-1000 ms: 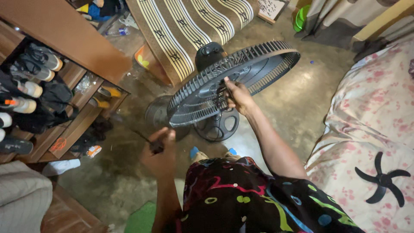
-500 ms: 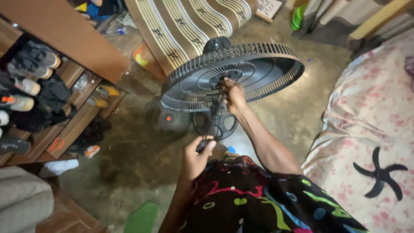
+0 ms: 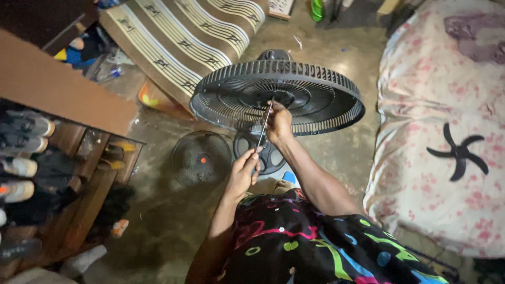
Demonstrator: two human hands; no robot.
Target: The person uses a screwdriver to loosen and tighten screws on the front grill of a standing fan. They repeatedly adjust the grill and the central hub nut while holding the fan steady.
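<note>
Rear fan guard [image 3: 310, 100], black, round, ribbed, sits tilted on the fan body above the concrete floor [image 3: 173, 221], centre of view, open face turned up toward the person. Motor housing [image 3: 273, 54] pokes out behind its far rim. Screwdriver [image 3: 261, 131], thin shaft, runs from the left hand up into the guard hub; tip is at the hub beside the right hand.

Left hand [image 3: 243, 173] grasps the screwdriver handle, fingers curled round it, just below the guard rim. Right hand [image 3: 279, 123] is closed on the guard near the hub, fingers hooked into the ribs; exact pinch hidden by the hand itself.

Fan base [image 3: 268, 155], round, black, spoked, lies on the floor under the guard, partly hidden by both hands. Front grille [image 3: 201, 158], detached, lies flat on the floor just left of the base, red dot at its centre. Fan blade [image 3: 457, 152], black, lies well apart on the floral bedsheet [image 3: 421, 94] at right. Striped mat [image 3: 173, 37] is folded at top left. Wooden shoe rack [image 3: 63, 158] at left, shoes on its shelves. Colourful patterned garment [image 3: 315, 247] covers the person's lap at bottom.
</note>
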